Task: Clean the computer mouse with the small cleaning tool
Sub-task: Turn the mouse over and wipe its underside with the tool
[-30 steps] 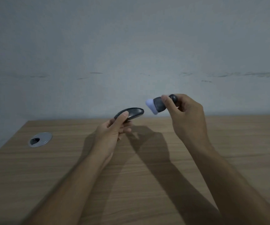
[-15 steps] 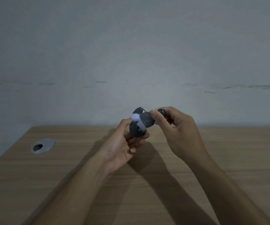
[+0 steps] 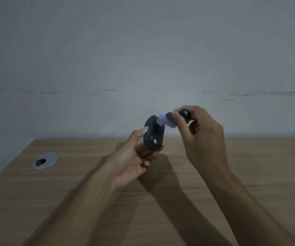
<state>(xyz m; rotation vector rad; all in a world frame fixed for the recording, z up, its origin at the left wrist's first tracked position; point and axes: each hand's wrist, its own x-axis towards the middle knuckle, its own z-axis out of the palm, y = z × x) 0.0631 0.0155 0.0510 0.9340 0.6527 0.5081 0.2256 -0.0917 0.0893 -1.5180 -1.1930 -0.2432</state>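
A dark computer mouse [image 3: 153, 136] is held upright above the desk, its underside turned toward me. My left hand [image 3: 134, 157] grips it, thumb on the left edge and fingers behind. My right hand [image 3: 200, 135] holds a small dark cleaning tool [image 3: 171, 118] with a pale lilac head. That head touches the upper right edge of the mouse. The tool's round dark end shows above my right fingers.
A wooden desk [image 3: 214, 183] lies beneath my hands and ends at a plain grey wall. A round metal cable grommet [image 3: 46, 160] is set in the desk at the far left. My arms cast shadows on the wood.
The mouse went from lying flat to standing with its underside toward me. The tool met the mouse, then slid up to its upper right edge.
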